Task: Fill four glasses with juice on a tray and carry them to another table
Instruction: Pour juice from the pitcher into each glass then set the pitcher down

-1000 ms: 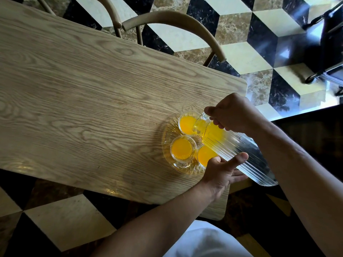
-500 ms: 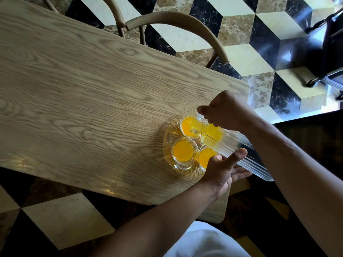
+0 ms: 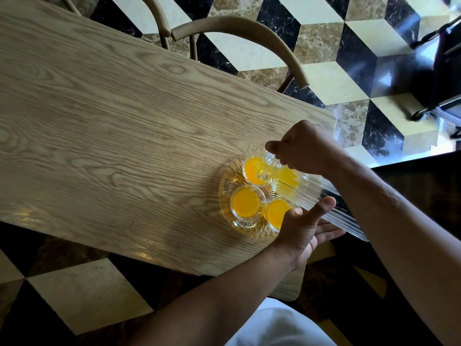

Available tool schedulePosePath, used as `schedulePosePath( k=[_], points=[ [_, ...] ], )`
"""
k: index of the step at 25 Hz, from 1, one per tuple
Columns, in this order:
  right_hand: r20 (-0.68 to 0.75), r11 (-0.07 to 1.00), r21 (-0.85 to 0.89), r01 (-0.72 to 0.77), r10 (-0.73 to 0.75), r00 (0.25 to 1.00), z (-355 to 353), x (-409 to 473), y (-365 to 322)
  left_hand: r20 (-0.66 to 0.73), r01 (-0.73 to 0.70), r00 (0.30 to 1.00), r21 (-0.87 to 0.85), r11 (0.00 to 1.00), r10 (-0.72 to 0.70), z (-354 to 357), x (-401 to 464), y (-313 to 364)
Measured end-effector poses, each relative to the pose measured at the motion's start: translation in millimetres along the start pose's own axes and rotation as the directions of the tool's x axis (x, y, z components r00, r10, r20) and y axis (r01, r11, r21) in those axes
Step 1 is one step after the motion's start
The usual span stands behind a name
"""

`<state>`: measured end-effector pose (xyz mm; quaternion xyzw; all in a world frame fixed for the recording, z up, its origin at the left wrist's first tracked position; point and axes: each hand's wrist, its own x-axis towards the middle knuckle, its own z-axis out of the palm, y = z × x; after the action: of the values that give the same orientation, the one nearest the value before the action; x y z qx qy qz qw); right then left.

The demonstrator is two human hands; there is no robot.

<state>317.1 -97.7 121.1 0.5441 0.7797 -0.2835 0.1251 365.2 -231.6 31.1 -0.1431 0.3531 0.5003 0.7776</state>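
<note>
A round clear glass tray (image 3: 225, 196) sits near the right end of the wooden table (image 3: 112, 133). Three glasses of orange juice show on it: a far glass (image 3: 250, 168), a near-left glass (image 3: 245, 203) and a near-right glass (image 3: 275, 212). A ribbed clear jug (image 3: 321, 198) is tipped with its spout over the far glass, a little juice left near its neck. My right hand (image 3: 304, 148) grips the jug's neck from above. My left hand (image 3: 303, 227) supports the jug's body from below, thumb up against its side. Any fourth glass is hidden behind the jug.
A curved wooden chair back (image 3: 244, 33) stands at the table's far edge. The floor is black, cream and brown cube-pattern tile (image 3: 336, 78). A dark metal-framed object (image 3: 444, 71) stands at the far right. My white clothing (image 3: 279, 328) shows at the bottom.
The jug has tipped further, its base lifted higher and its spout lowered over the far glass. Less juice shows in its neck. Both hands kept their hold.
</note>
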Motion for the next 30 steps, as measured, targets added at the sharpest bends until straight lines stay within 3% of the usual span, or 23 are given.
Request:
schedulePosePath(
  k=[30],
  points=[
    [-0.02, 1.0, -0.024, -0.014, 0.013, 1.0, 7, 9, -13, 0.044, -0.016, 0.999, 0.034, 0.999, 0.014, -3, -3, 9]
  ],
)
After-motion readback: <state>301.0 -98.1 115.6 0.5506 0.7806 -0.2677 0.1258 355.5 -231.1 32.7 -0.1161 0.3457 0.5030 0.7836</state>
